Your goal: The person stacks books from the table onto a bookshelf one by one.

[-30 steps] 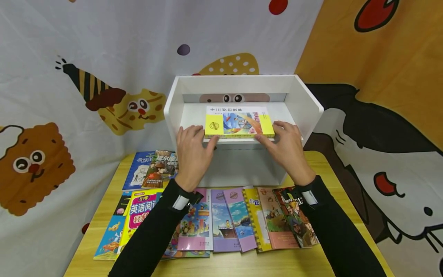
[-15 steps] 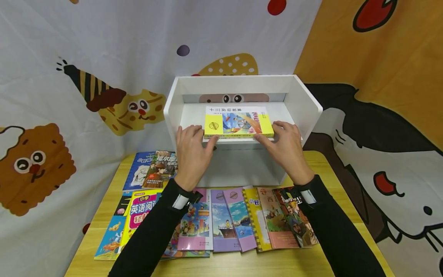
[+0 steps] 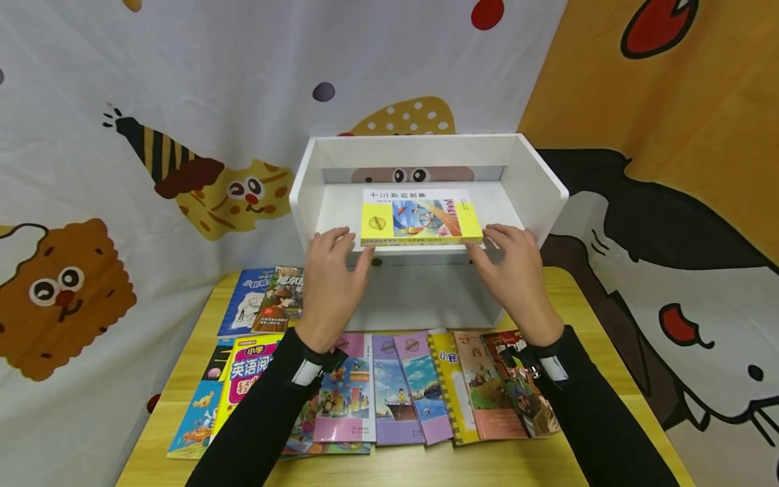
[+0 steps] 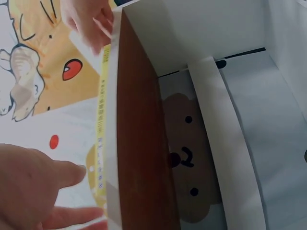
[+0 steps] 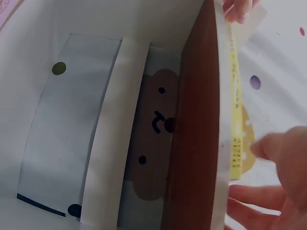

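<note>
Table (image 3: 475,465): books (image 3: 420,389) before shelf (image 3: 414,153); left hand (image 3: 331,291), right hand (image 3: 517,284) beside yellow book (image 3: 420,220), fingers apart.

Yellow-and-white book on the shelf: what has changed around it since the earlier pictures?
The left hand and right hand drew slightly apart and back, thumbs off the yellow-and-white book. The book stayed on the white shelf; the books on the table also stayed.

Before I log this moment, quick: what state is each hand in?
Left hand: open, holding nothing, near the left end of the yellow book.
Right hand: open, holding nothing, near the book's right end.
</note>
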